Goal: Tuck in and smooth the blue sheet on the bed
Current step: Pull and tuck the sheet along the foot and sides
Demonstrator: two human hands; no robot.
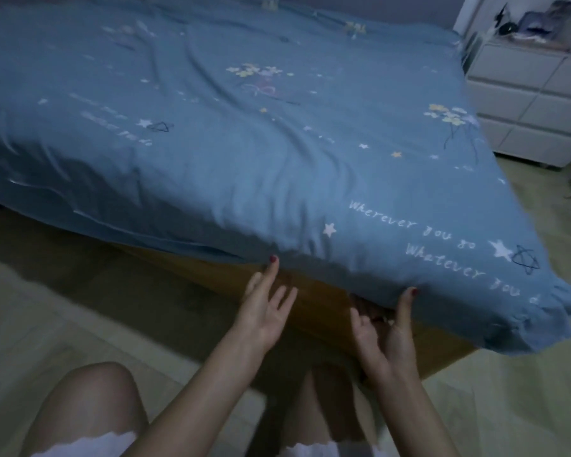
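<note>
Two hands reach the near edge of the blue sheet [244, 143], which covers the bed. Left hand [264, 308]: fingers spread, thumb touching the hem. Right hand [386, 328]: thumb and curled fingers pinching the hem. Print reads "Wherever you go".

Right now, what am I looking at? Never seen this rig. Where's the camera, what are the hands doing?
No machine here: one wide-angle camera worn on a person's head, looking forward and down. The left hand and right hand reach to the near edge of the bed. A blue sheet printed with stars and writing covers the mattress, wrinkled, its edge hanging over the orange-brown bed base. Left fingers are spread, one fingertip touching the sheet's edge. The right hand's fingers curl under that edge; blur hides the grip. White drawers stand at right.
</note>
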